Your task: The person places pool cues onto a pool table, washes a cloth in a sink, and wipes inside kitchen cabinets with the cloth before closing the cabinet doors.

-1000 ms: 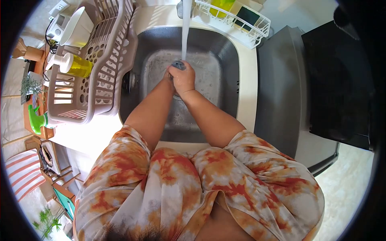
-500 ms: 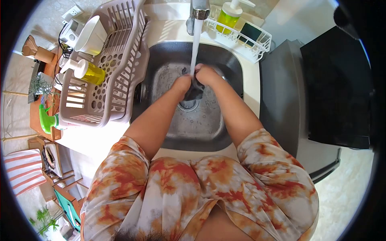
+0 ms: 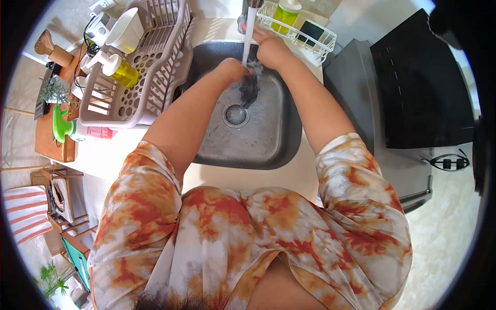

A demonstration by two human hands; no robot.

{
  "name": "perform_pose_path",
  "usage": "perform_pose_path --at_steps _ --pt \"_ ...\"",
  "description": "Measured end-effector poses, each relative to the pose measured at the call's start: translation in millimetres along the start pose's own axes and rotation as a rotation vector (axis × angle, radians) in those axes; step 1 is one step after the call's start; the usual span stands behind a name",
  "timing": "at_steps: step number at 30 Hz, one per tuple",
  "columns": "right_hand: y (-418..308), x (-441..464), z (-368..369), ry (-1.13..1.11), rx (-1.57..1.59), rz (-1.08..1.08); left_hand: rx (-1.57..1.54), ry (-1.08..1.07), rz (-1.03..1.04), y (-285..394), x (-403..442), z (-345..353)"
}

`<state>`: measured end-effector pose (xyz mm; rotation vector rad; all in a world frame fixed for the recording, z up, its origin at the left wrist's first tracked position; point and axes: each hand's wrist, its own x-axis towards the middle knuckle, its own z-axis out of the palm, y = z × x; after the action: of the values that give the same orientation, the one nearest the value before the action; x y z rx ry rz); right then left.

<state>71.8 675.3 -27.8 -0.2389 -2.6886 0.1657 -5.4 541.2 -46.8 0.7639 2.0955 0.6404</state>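
From the head view, my left hand (image 3: pixel 232 69) grasps the dark cloth (image 3: pixel 249 92) at its upper end; it hangs beyond those fingers in the sink (image 3: pixel 279 147), long axis toward the drain (image 3: pixel 235 115). My right hand (image 3: pixel 273 50) lies farther off, nearer the faucet (image 3: pixel 254 3); its finger state I cannot tell.

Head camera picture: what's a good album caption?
Left hand holds a dark cloth in running water; right hand near the tap.

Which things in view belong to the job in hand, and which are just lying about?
In use:
- left hand, holding dark cloth
- right hand, near tap
- running water
- sink

Lying about:
- dish rack
- white tub
- spray bottle
- wire caddy
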Motion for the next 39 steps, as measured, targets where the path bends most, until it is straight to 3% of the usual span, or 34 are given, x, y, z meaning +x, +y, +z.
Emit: perform_pose_path --at_steps 1,3,4,6,7,8,10,11,13,14,16,18,20,22,24,25,26,27,30,31,33,35,36,38,39 --pt "-1.7 -4.3 0.9 -0.134 -0.045 0.053 -0.003 0.002 0.003 0.4 -2.7 -2.9" --pt "-21.0 -15.6 -15.3 -0.318 -0.098 0.146 0.496 0.130 0.294 -4.3 3.1 -6.6" --pt "-25.0 -23.1 -14.8 -0.341 -0.092 0.151 0.990 0.176 0.512 -3.6 7.2 -6.5" --pt "-23.8 -35.7 -4.5 -0.204 0.079 0.084 1.100 0.238 0.683 -0.2 -6.2 -13.1" --pt "-20.5 -37.0 -15.3 -0.536 0.640 0.286 1.114 0.318 0.673 6.8 -14.8 -13.3" --pt "-23.2 -43.5 -10.9 -0.542 0.641 0.292 1.109 0.310 0.674 16.5 -28.8 -18.0" --pt "-29.7 -57.6 -2.0 -0.347 1.054 0.343 0.639 0.267 0.625 30.2 -56.8 -22.5" --pt "-41.8 -65.4 -16.6 -0.392 1.084 0.429 0.635 0.264 0.626 28.1 -57.1 -22.6" --pt "-49.1 -77.7 -4.8 -0.425 1.014 0.464 0.778 0.445 0.972 21.9 -58.0 -28.8" --pt "-50.0 -83.9 3.9 -0.458 0.944 0.494 0.777 0.448 0.973 19.7 -69.0 -29.1" --pt "-39.3 -96.1 23.6 -0.470 0.901 0.496 -0.245 0.287 0.420 13.1 -110.2 -25.5" --pt "-36.7 -95.8 22.1 -0.479 0.864 0.496 -1.032 0.406 0.405 -24.7 -116.8 -2.0" --pt "-46.4 -94.0 -0.8 -0.555 0.688 0.540 -1.133 0.532 0.108 -81.5 -105.7 19.4" --pt "-62.5 -89.9 -13.9 -0.578 0.651 0.495 -1.141 0.243 -0.378 -137.1 -66.0 58.0" --pt "-78.7 -96.1 -11.0 -0.612 0.611 0.443 -1.355 -0.103 -0.691 -101.5 -89.9 63.6" --pt "-85.5 -101.8 -2.4 -0.578 0.547 0.260 -1.360 -0.098 -0.688 -90.0 -95.2 64.6" --pt "-92.0 -107.7 2.8 -0.540 0.483 0.081 -1.467 -0.277 -0.499 -80.8 -99.1 65.0" --pt "-100.0 -114.4 1.2 -0.538 0.483 0.079 -1.557 -0.458 -0.302 -78.2 -99.8 64.6" --pt "-112.5 -134.8 -5.6 -0.494 0.623 0.036 -1.541 -0.383 -0.263 -95.4 -78.4 71.7" --pt "-111.1 -140.6 -7.7 -0.458 0.748 0.008 -1.533 -0.486 -0.256 -105.4 -71.8 75.0" --pt "-101.9 -148.8 -5.6 -0.417 0.883 -0.018 -1.509 -0.489 -0.327 -93.7 -89.2 63.2" --pt "-89.0 -154.3 -1.0 -0.407 1.394 0.215 -1.474 -0.496 -0.407 -94.2 -104.7 62.1" --pt "-85.6 -152.9 5.6 -0.398 1.396 0.213 -1.521 -0.624 -0.339 -97.6 -107.3 61.7" --pt "-80.2 -149.4 11.8 -0.351 1.900 0.645 -1.555 -0.757 -0.269 -96.7 -108.5 60.7" --pt "-80.4 -146.9 13.9 -0.415 1.912 0.734 -1.525 -0.915 -0.222 -94.3 -108.3 61.1"
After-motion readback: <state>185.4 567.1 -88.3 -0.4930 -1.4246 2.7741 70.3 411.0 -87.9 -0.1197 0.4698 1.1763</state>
